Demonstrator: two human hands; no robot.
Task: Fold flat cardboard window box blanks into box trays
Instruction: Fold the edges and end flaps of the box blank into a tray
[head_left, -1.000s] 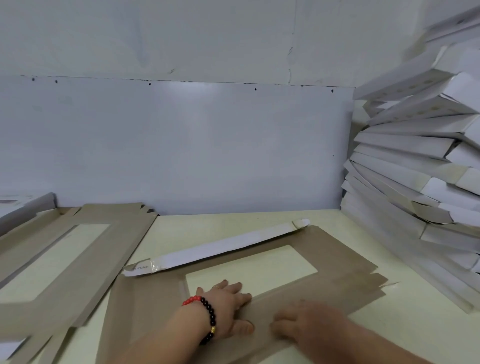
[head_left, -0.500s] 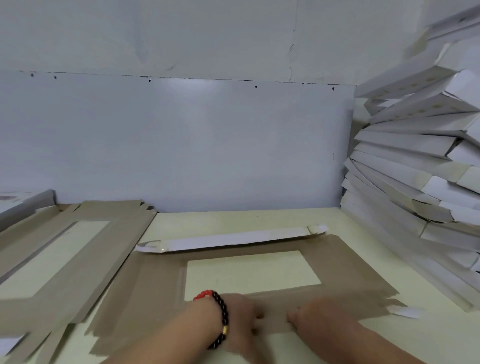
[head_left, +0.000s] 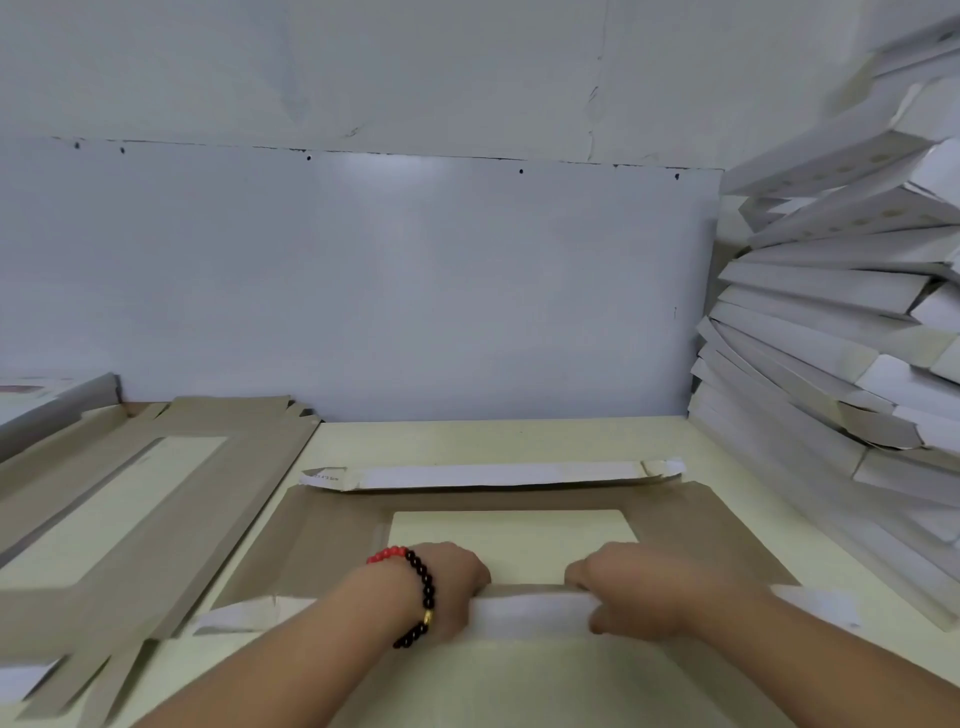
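A pale cream bench (head_left: 519, 441) runs up to a grey-white wall, and on it the window box blank (head_left: 332, 540) lies flat, brown side up, straight ahead of the person. Its cut-out window (head_left: 511, 535) shows the bench through it. The blank's long axis runs left to right, parallel to the wall.

The far flap (head_left: 493, 475) of the blank is already turned over, white face showing, along the edge nearest the wall. The near flap (head_left: 530, 610) runs along the opposite edge, closest to the person, and is lifted with its white face up.

The left hand (head_left: 447, 587), wearing a bead bracelet (head_left: 421, 597), grips the near flap with curled fingers just left of the window's middle. The right hand (head_left: 639, 592) grips the same flap just to the right. Both are equally near it.

The fold probably goes away from the person, toward the window, with the crease parallel to the long axis.

Left of the blank lies a pile of flat blanks (head_left: 130, 499); to its right, folded trays (head_left: 831, 332) are stacked high.
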